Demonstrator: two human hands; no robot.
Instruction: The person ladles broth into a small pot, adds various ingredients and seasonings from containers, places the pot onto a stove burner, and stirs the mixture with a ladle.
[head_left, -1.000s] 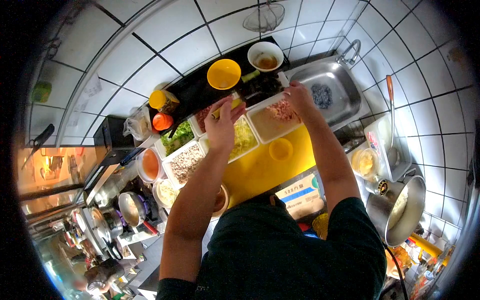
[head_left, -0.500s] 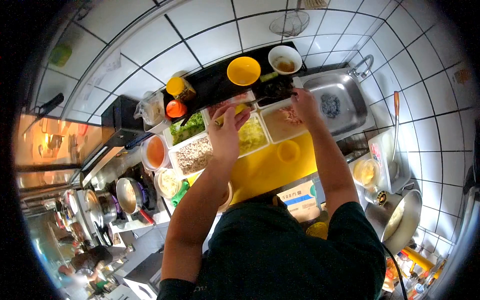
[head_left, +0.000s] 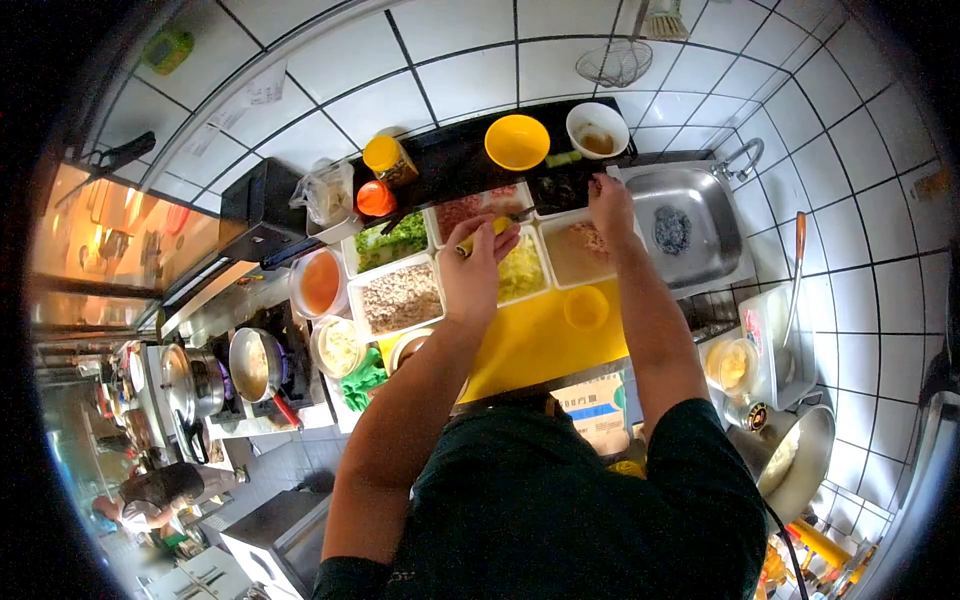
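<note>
The left hand point(head_left: 478, 268) is curled around a small yellow piece point(head_left: 484, 232), pinched between the fingertips so that only its top end shows above the knuckles. The piece is bright yellow, smooth and narrow; whether it is food or a handle cannot be told from this view. It sits over the tray of pale chopped greens point(head_left: 522, 272), near the tray's upper left corner.

The right hand point(head_left: 611, 203) reaches further out, its fingers bent down at the far edge of the tray of pinkish mince point(head_left: 578, 252), close to a dark tray point(head_left: 556, 190) behind it. Whether it grips anything there cannot be seen, as the fingertips are hidden by the back of the hand.

Around these trays lie others: one with brown crumbs point(head_left: 400, 297), one with green leaves point(head_left: 389, 238), and one with red bits point(head_left: 465, 210). A yellow cutting board point(head_left: 535, 345) lies in front of them, with a small yellow cup point(head_left: 585, 307) on it. Behind, on a black shelf point(head_left: 450, 160), stand a yellow bowl point(head_left: 517, 141) and a white bowl point(head_left: 597, 130). The steel sink point(head_left: 690, 225) is just to the right.
</note>
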